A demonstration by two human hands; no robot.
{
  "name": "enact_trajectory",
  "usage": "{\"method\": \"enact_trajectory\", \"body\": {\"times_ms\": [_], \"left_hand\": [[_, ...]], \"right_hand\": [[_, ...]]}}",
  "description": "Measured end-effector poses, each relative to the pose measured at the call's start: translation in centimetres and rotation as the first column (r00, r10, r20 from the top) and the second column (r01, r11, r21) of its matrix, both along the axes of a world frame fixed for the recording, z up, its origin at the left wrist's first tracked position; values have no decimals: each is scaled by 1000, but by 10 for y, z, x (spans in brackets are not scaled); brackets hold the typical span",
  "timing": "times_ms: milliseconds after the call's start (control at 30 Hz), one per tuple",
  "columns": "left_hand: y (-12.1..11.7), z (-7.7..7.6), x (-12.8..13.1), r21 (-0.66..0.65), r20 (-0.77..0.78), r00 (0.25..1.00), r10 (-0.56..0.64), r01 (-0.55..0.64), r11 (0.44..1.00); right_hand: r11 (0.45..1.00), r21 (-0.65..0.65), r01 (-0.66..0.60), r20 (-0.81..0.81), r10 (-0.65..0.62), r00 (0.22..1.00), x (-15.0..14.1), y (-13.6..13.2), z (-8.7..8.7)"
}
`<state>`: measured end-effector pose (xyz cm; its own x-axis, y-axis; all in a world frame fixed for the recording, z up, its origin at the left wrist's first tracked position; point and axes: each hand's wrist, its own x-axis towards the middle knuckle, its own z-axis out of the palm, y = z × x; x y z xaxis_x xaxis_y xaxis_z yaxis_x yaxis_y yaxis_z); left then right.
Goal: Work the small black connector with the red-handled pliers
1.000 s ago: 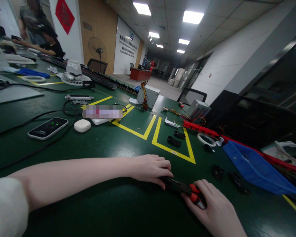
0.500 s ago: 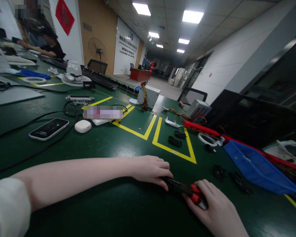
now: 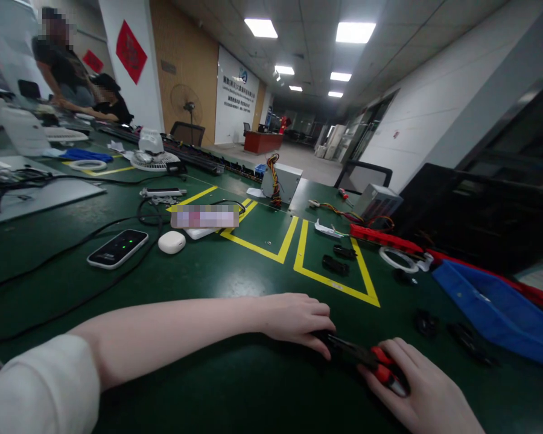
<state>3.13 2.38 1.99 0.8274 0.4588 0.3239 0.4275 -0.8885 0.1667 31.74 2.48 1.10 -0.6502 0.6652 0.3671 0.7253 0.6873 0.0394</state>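
My right hand (image 3: 419,377) is closed around the red handles of a pair of pliers (image 3: 359,355), just above the green table. The dark jaws of the pliers point left, toward my left hand (image 3: 294,319). Between its thumb and fingers my left hand pinches a small black part (image 3: 324,339), and the jaw tips meet or overlap this part. Whether the jaws grip it cannot be made out against the dark surface. Two black pieces (image 3: 336,265) lie beyond my hands, inside a yellow taped outline (image 3: 335,284).
A blue bin (image 3: 493,307) stands at the right, with black parts (image 3: 425,323) beside it. Farther back are a metal box with coloured wires (image 3: 287,184) and a red strip (image 3: 384,238). A white-edged device (image 3: 118,248), a white case (image 3: 172,242) and cables lie left. Two people are at the far left.
The whole scene has shifted right and slightly down in the picture as the head turned. Both hands keep their holds, and the pliers stay at the black part.
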Motion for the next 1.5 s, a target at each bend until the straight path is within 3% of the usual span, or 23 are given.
{"method": "enact_trajectory", "body": {"times_ms": [300,867,1100,1267,1400,1500], "left_hand": [[-1,7,-4,73,-26,999,-37,39,997],[-4,9,-9,126,-59,998,-5,13,992],[-11,5,-6,192,-58,996,72,-60,980],[-14,6,-11,196,-74,981,178,-161,967],[-19,8,-25,153,-49,960,276,-266,952],[-27,7,-36,144,-70,945,321,-308,940]], "right_hand": [[999,-26,23,-5,-23,1000,8,6,-5],[1000,16,-11,-25,11,1000,-10,-5,11],[999,-23,46,12,-46,999,-14,-9,12],[996,-21,84,-14,-84,996,-15,3,6],[995,-28,92,12,-92,996,-34,17,10],[996,50,79,45,-81,996,-57,19,17]]}}
